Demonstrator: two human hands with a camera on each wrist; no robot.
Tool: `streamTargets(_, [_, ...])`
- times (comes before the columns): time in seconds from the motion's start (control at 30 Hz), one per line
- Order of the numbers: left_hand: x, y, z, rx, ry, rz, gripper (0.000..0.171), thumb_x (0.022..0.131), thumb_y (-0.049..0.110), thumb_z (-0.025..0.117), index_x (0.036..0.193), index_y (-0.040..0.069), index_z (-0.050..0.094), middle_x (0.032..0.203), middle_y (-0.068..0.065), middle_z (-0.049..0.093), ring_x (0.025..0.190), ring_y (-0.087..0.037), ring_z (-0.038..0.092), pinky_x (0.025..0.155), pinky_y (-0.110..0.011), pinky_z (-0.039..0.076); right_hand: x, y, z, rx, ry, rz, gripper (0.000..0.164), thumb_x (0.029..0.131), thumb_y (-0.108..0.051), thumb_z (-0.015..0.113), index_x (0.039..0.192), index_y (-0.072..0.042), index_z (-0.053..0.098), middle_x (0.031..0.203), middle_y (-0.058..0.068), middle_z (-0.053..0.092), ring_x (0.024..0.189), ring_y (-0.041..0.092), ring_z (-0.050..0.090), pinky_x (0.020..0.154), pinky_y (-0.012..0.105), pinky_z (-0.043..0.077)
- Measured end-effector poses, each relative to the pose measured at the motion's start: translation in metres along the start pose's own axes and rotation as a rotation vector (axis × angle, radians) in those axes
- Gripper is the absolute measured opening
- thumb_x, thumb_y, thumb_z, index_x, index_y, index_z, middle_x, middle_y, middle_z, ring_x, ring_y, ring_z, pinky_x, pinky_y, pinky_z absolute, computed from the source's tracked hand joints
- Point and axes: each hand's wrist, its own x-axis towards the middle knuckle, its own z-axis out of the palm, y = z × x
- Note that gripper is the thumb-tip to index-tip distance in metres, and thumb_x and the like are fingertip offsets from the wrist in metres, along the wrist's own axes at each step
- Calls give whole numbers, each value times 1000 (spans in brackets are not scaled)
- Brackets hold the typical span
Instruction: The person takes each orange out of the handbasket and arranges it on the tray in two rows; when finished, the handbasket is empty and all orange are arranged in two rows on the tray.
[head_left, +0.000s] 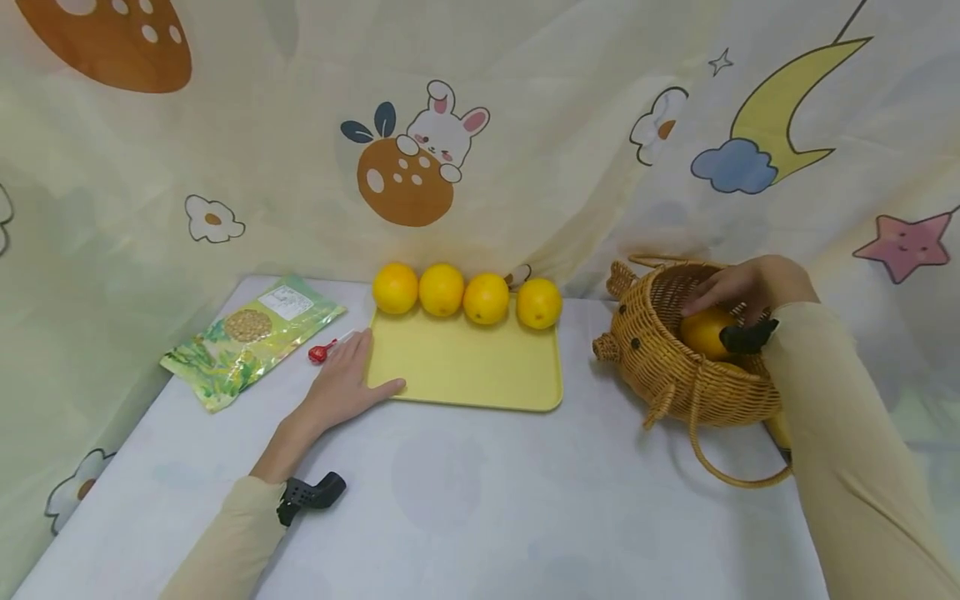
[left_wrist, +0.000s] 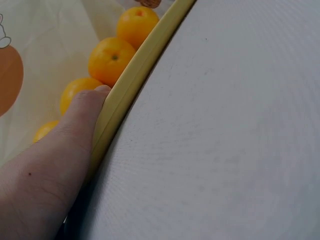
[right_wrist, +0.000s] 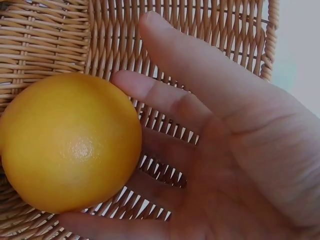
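Observation:
My right hand (head_left: pixel 757 283) reaches into a pig-shaped wicker basket (head_left: pixel 660 367) at the right. In the right wrist view its fingers spread beside and partly behind an orange (right_wrist: pixel 75 145), and the thumb stands away from the fruit. My left hand (head_left: pixel 345 379) lies at the left side of a yellow tray (head_left: pixel 465 367), with straight fingers along that side and the thumb over the front corner. Along the tray's back edge sit several oranges (head_left: pixel 442 290) in a row. The left wrist view shows the thumb (left_wrist: pixel 80 115) against the tray's rim (left_wrist: pixel 135 75).
A green and yellow packet (head_left: pixel 255 337) lies at the far left. Between it and my left hand is a red-wrapped lollipop (head_left: pixel 318 353). The basket's loop handle (head_left: pixel 738 482) rests on the white table (head_left: pixel 465 508). A patterned cloth (head_left: pixel 555 108) hangs behind.

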Motion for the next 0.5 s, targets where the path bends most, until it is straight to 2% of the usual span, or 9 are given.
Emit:
streamTargets(0.23, [0,1,-3,-6,-14,-15,114,80,73,56,155,-1,9,162,-22,13,150,-39,12,123,-55,9,-1,-6,2,-85,-13,-23,93,93,-53,56,151,7,14,153,38,6,138,58,19,102,55,47])
streamTargets(0.37, [0,1,-3,-8,-15,-18,114,81,73,56,155,-1,9,162,-22,13,150,-39,12,123,-55,9,-2,-6,7,47,-34,-1,76,94,-42,60,147,2,28,152,34,17,135,49,30,105,50,46])
streamTargets(0.47, [0,1,-3,-11,-16,-16,115,80,73,56,154,-1,9,162,-22,13,150,-39,12,123,-55,10,-2,-1,12,127,-25,33,75,93,-39,63,148,0,29,153,31,17,132,42,33,104,44,48])
streamTargets(0.5, [0,1,-3,-13,-16,-16,115,80,73,56,154,-1,9,162,-22,13,150,-39,12,123,-55,10,-2,1,13,123,-10,40,80,92,-41,63,149,0,26,154,32,15,132,43,33,103,43,49])
